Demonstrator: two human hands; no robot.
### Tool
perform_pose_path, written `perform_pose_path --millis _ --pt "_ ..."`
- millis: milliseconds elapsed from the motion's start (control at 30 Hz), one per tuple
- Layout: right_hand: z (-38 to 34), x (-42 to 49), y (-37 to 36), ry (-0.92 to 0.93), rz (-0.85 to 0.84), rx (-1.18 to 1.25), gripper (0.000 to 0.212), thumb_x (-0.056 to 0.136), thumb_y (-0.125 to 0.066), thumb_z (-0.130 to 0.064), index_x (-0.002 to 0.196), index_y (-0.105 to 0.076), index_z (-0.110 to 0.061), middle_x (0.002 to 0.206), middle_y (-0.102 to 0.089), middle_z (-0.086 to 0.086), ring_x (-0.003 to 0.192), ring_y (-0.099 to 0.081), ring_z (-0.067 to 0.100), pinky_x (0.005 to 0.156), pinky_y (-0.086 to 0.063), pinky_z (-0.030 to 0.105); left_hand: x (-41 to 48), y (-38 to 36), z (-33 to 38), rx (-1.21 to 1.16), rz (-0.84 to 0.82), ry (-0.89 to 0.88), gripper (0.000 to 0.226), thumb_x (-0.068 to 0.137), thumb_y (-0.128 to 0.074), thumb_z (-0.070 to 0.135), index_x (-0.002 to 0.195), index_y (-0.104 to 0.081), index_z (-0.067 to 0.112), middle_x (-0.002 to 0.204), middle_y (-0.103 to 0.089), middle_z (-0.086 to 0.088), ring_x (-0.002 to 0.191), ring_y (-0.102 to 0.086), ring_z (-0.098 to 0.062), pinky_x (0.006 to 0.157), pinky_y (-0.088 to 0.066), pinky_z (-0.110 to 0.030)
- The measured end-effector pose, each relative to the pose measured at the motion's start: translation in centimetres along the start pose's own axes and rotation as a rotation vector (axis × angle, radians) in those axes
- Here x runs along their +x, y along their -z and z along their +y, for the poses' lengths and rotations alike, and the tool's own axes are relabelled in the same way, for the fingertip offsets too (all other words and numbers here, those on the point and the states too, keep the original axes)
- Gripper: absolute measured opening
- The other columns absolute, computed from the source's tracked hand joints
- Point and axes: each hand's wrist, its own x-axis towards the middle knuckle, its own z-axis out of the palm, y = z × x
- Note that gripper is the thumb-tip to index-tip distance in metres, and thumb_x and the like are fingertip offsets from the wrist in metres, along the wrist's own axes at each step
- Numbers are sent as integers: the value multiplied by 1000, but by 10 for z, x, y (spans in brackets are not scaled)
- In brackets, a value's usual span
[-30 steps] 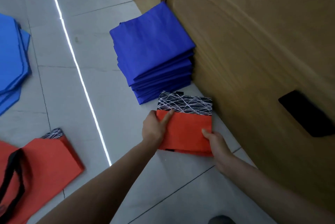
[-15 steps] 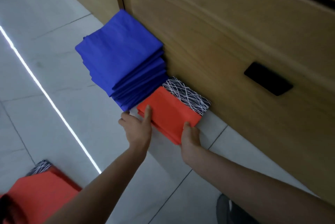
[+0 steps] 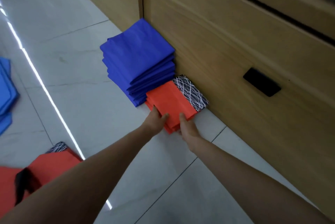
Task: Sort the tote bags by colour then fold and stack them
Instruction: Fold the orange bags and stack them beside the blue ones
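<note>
On the tiled floor [image 3: 90, 106], pinches the folded orange tote [image 3: 170, 102] with left hand [image 3: 155, 121] and right hand [image 3: 189, 128], likely seating it beside the blue stack [image 3: 137, 55], colours apart.

Glossy pale tiled floor [image 3: 76, 29] reflects a light strip beside wooden drawers [image 3: 226, 46].

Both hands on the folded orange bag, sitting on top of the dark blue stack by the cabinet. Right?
Not on top. Head view: the folded orange bag lies on the floor beside the dark blue stack, by the cabinet, with the left hand and right hand on it.
</note>
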Motion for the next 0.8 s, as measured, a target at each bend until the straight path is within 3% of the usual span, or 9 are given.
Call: perform_pose_path --millis 67,200,367,433,500,567,633,800 --pt "2 6 -4 60 24 -40 57 97 -38 -48 119 -58 1 102 -64 13 83 -58 24 63 -45 28 2 5 -3 34 -17 -23 54 98 -46 22 146 -25 9 143 -42 -8 129 -42 -24 106 -32 -30" --pt "4 9 -1 82 45 -118 73 92 -29 -65 116 -58 -3 108 -65 15 93 -63 32 81 -51 38 2 8 -6 169 7 -48 56 96 -49 29 145 -29 10 143 -43 -9 128 -44 -25 104 -34 -31" --pt "12 -7 19 123 123 -234 85 75 -5 -85 78 -58 -18 87 -65 5 85 -64 29 81 -50 40 -9 6 -3 216 127 -41 46 95 -50 36 129 -47 5 131 -53 -12 116 -51 -27 86 -37 -25" --pt "15 -15 30 222 244 -295 85 76 -4 -82 77 -59 -18 81 -66 4 78 -63 25 76 -49 36 -15 7 -3 234 145 -64 48 96 -49 37 131 -45 4 134 -50 -12 119 -49 -28 87 -36 -26" --pt "17 -31 40 436 331 -464 71 88 -14 -69 77 -57 -14 71 -62 2 71 -60 23 66 -43 31 -25 10 -3 259 163 -75 54 96 -48 38 136 -40 3 140 -45 -13 125 -46 -28 94 -36 -28" --pt "18 -48 42 673 252 -641 50 97 -27 -53 73 -49 -14 62 -53 -2 65 -55 23 58 -36 31 -37 15 -5 278 176 -78 57 96 -47 40 140 -37 4 143 -41 -12 128 -43 -26 100 -34 -30" --pt "17 -58 34 796 97 -798 35 99 -36 -43 78 -47 -17 67 -54 -2 67 -54 23 57 -35 31 -51 23 -10 290 192 -97 51 96 -48 38 136 -44 7 140 -46 -9 126 -46 -22 99 -35 -27" --pt "5 -62 -16 781 -370 -930 19 94 -50 -30 104 -59 -16 109 -57 -1 97 -55 16 81 -46 32 -113 57 -42 189 314 -122 23 94 -53 21 113 -62 10 111 -65 -1 94 -57 -8 73 -39 -11"
